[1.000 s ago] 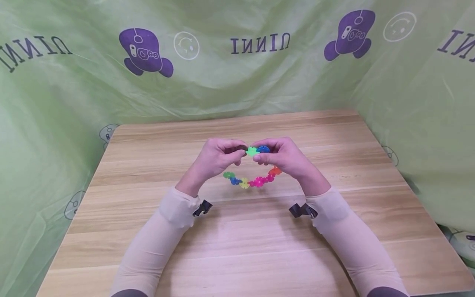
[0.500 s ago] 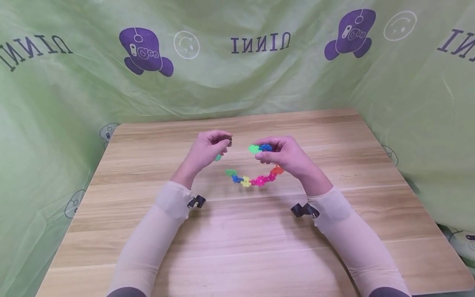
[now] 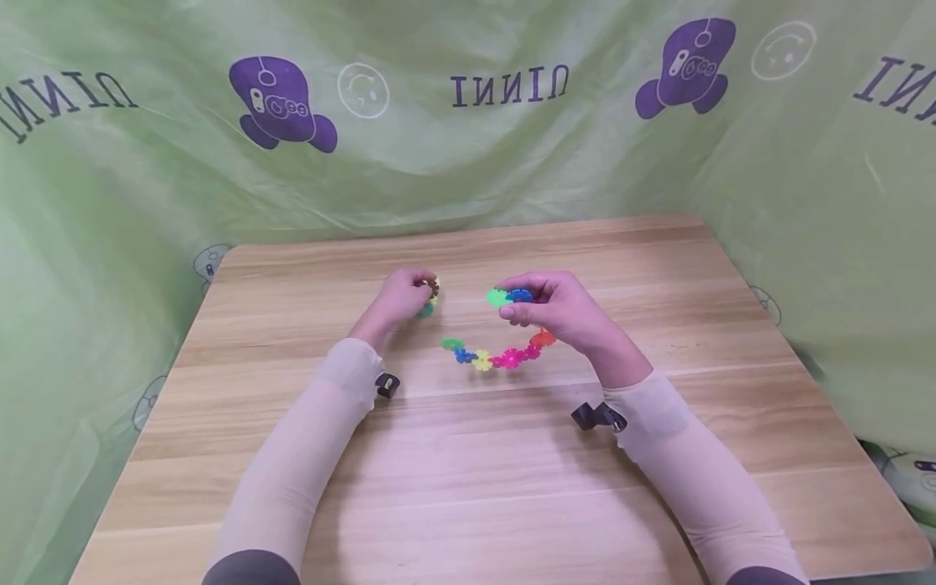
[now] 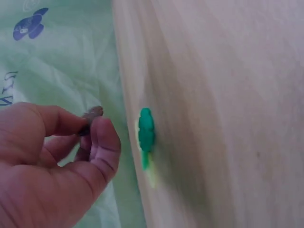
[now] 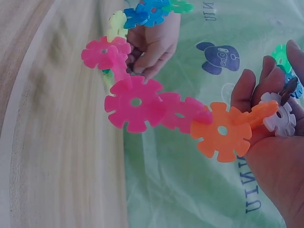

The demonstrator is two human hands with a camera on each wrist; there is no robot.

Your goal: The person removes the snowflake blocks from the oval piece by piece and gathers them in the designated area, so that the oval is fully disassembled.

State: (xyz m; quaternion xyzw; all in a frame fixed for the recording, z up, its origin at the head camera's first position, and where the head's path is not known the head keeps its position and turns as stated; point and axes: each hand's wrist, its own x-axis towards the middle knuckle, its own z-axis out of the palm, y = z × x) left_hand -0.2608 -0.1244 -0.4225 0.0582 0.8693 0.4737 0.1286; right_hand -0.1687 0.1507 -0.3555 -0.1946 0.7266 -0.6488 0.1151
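My left hand (image 3: 400, 296) pinches a brown snowflake disc (image 4: 93, 113) between thumb and fingers, left of the chain. Close to those fingers are a green snowflake disc (image 4: 146, 130) and a yellow one, low over the table in the left wrist view. With thumb and fingertips my right hand (image 3: 559, 307) grips one end of a chain of linked snowflake discs, at a bright green disc (image 3: 499, 298) and a blue disc (image 3: 521, 295). From there the chain hangs in a curve through a white disc (image 5: 279, 115), orange (image 5: 221, 132), pink (image 5: 135, 104), yellow, blue and green.
The wooden table (image 3: 483, 471) spreads beneath both hands. A green curtain (image 3: 417, 187) with purple figures stands along its back and sides. Dark camera mounts (image 3: 387, 384) sit at both wrists.
My left hand has moved left, away from the right hand's bright green disc, with the brown disc still in its fingers. My right hand and the chain have barely moved.
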